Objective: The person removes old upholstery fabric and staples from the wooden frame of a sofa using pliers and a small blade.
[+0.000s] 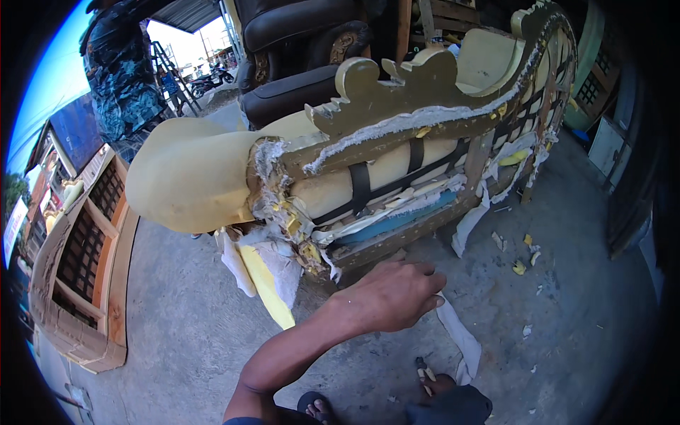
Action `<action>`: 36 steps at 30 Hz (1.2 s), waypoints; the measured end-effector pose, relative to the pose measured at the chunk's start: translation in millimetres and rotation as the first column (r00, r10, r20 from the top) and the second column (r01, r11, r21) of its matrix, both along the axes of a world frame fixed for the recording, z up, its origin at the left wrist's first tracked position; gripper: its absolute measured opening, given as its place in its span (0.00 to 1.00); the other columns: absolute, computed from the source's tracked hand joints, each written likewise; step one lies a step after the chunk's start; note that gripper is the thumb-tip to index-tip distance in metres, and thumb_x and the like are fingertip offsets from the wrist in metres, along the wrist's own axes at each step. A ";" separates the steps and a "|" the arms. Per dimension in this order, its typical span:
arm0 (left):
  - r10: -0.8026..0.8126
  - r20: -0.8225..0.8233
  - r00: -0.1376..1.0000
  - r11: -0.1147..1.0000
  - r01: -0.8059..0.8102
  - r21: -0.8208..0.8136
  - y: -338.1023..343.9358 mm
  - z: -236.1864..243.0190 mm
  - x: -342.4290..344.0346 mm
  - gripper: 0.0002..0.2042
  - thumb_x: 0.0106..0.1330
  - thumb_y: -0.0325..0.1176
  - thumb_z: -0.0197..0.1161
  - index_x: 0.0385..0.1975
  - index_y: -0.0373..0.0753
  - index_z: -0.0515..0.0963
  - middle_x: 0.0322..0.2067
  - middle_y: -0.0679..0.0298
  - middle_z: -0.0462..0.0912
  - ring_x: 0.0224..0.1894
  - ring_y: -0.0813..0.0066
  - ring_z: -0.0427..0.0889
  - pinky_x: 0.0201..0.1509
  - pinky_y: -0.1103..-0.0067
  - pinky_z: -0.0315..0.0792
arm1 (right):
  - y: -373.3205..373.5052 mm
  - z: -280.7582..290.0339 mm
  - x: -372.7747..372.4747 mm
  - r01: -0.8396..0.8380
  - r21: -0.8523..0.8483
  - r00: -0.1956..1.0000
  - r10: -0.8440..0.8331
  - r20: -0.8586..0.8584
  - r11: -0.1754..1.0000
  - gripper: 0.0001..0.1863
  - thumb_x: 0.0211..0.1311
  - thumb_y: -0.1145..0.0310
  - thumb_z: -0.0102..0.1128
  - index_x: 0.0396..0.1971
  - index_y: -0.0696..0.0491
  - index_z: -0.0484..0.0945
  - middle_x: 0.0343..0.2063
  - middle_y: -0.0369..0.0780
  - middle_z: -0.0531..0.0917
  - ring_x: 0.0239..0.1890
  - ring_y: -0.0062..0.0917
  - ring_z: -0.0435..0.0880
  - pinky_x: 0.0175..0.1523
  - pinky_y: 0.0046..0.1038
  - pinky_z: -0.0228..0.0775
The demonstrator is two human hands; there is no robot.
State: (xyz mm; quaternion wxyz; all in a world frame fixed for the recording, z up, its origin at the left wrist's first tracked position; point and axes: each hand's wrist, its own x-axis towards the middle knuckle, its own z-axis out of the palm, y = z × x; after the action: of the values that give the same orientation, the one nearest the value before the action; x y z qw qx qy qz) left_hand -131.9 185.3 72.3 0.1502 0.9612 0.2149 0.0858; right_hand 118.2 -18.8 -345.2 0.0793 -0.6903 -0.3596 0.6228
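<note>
My left hand (397,294) reaches across in front of a partly stripped sofa frame (397,152), fingers curled closed. A whitish cloth strip (459,331) hangs from its fingertips towards the floor. Lower down, my right hand (440,384) is partly hidden by dark clothing. It grips a small tool (423,370) with a dark head and pale handle, whose kind I cannot make out. The sofa's carved gold-brown edge carries frayed white padding (418,122). Black webbing (360,185) crosses its inside. Torn yellow foam (265,283) and cloth hang from its near left corner.
Another wooden frame with black webbing (99,234) stands at left. Behind are a dark leather armchair (290,92) and a person in patterned clothing (120,78). Foam scraps (519,268) litter the concrete floor (184,312). My sandalled foot (316,406) is below.
</note>
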 end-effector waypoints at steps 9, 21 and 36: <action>0.032 -0.527 0.849 0.990 -0.100 -0.100 19.4 -29.3 5.6 0.20 0.72 0.43 0.59 0.60 0.44 0.74 0.56 0.57 0.78 0.60 0.53 0.76 0.61 0.63 0.73 | -2.2 21.3 -2.2 0.357 -0.135 0.894 -0.380 -0.236 0.924 0.18 0.70 0.52 0.59 0.33 0.54 0.81 0.23 0.34 0.82 0.25 0.22 0.83 0.32 0.27 0.74; 0.252 0.226 0.941 0.740 -0.036 -0.672 48.4 -81.2 55.6 0.30 0.75 0.57 0.51 0.63 0.37 0.73 0.52 0.56 0.83 0.47 0.61 0.82 0.56 0.66 0.76 | -42.1 79.3 -6.2 0.195 0.131 0.964 -0.215 0.158 0.972 0.26 0.69 0.45 0.53 0.28 0.54 0.82 0.21 0.37 0.86 0.25 0.23 0.86 0.34 0.33 0.77; 0.846 0.484 0.222 0.474 0.101 -0.875 115.6 -93.4 123.6 0.28 0.77 0.56 0.47 0.48 0.35 0.82 0.38 0.50 0.85 0.35 0.55 0.79 0.46 0.54 0.71 | -70.7 15.9 14.0 0.796 0.028 0.519 -0.658 -0.546 0.604 0.16 0.69 0.56 0.56 0.32 0.55 0.76 0.20 0.37 0.79 0.17 0.23 0.80 0.22 0.28 0.74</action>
State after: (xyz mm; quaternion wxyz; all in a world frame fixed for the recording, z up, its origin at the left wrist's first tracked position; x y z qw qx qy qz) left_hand -8.3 301.0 -21.1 0.6034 0.4566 0.3673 0.5408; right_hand 132.2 -89.5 -329.3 0.5169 -0.5797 -0.0842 0.6242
